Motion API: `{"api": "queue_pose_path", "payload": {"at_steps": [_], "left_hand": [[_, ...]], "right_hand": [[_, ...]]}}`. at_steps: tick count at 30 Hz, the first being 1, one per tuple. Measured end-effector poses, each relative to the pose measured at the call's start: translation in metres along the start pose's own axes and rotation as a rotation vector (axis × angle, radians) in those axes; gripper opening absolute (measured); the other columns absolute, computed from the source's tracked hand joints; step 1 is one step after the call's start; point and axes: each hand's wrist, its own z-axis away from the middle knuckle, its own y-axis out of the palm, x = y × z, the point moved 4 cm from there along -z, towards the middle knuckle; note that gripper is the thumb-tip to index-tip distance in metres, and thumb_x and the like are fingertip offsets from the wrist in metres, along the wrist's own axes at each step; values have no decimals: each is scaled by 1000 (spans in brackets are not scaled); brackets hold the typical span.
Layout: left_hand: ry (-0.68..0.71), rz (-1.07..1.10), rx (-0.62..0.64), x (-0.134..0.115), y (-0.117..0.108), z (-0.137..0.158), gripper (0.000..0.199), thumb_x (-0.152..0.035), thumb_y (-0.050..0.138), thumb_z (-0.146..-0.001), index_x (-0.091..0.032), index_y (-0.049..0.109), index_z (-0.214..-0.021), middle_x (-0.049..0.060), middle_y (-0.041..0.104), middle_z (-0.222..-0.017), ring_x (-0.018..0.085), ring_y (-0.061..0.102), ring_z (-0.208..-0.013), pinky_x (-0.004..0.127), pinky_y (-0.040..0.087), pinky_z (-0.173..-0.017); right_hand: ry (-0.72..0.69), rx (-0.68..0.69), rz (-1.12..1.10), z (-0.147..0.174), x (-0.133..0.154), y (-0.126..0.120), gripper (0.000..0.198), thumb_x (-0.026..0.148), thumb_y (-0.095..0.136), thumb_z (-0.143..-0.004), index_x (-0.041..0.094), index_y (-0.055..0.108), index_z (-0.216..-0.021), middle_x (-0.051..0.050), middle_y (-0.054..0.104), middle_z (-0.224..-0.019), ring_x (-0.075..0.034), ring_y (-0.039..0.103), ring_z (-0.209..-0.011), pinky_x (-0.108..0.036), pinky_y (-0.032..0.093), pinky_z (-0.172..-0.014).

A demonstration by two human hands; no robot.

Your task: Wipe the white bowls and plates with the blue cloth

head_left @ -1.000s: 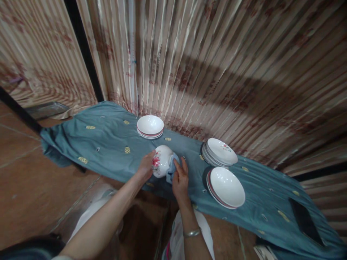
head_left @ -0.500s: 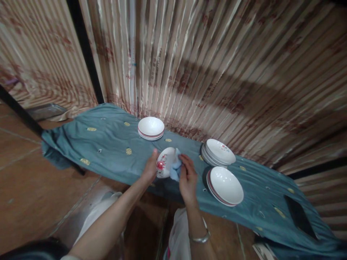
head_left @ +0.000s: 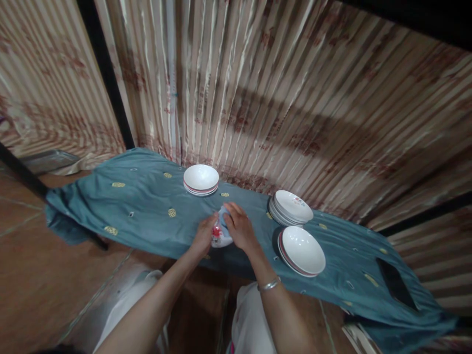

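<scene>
My left hand (head_left: 204, 237) grips the left edge of a small white plate (head_left: 222, 242) with a red floral print, its thumb along the rim. Over the plate's upper part, my right hand (head_left: 239, 225) presses a light blue cloth (head_left: 222, 215) against the surface; part of the cloth is covered by the fingers. Both hands are above the front half of the cloth-covered table. Beyond them stands a stack of white bowls (head_left: 201, 178) with red bands. To the right are a pile of flower-printed plates (head_left: 293, 207) and a stack of red-banded bowls (head_left: 302, 250).
A teal tablecloth (head_left: 147, 206) with yellow motifs covers the long narrow table. A black phone (head_left: 397, 283) lies toward its right end. Behind hangs a striped curtain (head_left: 236, 98), with a dark metal post (head_left: 106, 73) at left. A metal tray (head_left: 49, 161) sits at far left.
My right hand has moved left with the cloth, from the plate's right edge to over its face. The plate is now more covered. The view has shifted slightly.
</scene>
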Motion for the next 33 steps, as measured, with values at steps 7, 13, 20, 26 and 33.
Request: {"api": "queue_pose_path", "payload": {"at_steps": [7,13,20,26,33], "left_hand": [[-39,17,15,-8,4,7,42,-48,83,-49,-13,70,-68,7,70,-61,21,67,-61,27,47,-56],[-65,34,23,-5,0,5,38,-43,83,-51,-12,69,-68,5,68,-59,15,60,-51,27,46,-56],[-134,1,72,-3,0,0,25,-29,74,-52,-12,66,-67,1,63,-55,12,54,-48,23,40,-50],[-152,-63,72,-8,1,-3,35,-41,81,-53,-12,63,-60,1,61,-51,11,52,-45,23,39,-48],[-181,7,16,-14,-5,-8,28,-32,82,-60,-11,64,-62,3,65,-53,15,61,-50,25,49,-53]], "right_hand": [[373,72,-611,-14,-58,19,33,33,48,-89,21,68,-113,-7,66,-123,-22,59,-118,-41,39,-108],[552,28,-1034,14,-67,49,36,45,45,-86,19,70,-91,-5,74,-91,-23,66,-100,-38,50,-92],[697,-148,-1179,28,-68,60,34,50,58,-71,20,67,-85,-7,74,-86,-26,66,-96,-38,52,-85],[696,-120,-1124,22,-65,57,31,49,57,-72,22,68,-82,-5,74,-87,-24,66,-92,-35,52,-82],[747,-172,-1200,17,-70,63,36,51,56,-73,20,70,-85,-3,74,-84,-22,66,-88,-32,51,-82]]}}
